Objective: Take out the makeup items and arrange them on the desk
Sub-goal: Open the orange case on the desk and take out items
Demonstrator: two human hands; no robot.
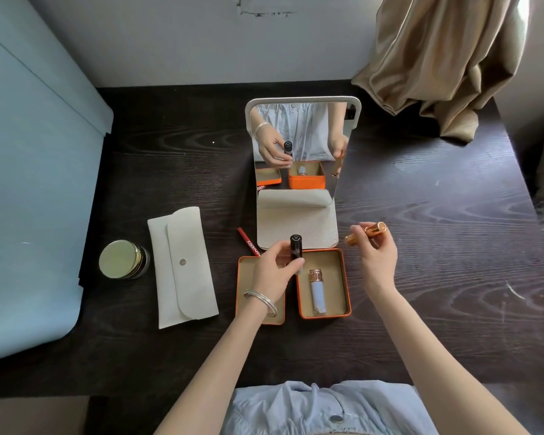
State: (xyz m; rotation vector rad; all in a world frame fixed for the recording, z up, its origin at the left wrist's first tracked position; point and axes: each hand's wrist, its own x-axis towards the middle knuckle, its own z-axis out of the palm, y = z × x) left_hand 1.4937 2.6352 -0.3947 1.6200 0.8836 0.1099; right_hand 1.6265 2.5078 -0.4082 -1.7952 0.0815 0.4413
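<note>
The worktop is dark brown with a wavy wood grain. The box and its lid are orange outside and tan inside, the box holding a pale lilac bottle with a rose-gold cap. The pouch is cream, the jar gold-lidded, the pencil red, the curtain beige.

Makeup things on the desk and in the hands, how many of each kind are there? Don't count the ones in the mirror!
Tubes held in hands: 2, black tube in left hand, gold tube in right hand
Bottles in the orange box: 1, pale bottle
Red pencils: 1
Gold-lidded jars: 1
Total: 5
</note>
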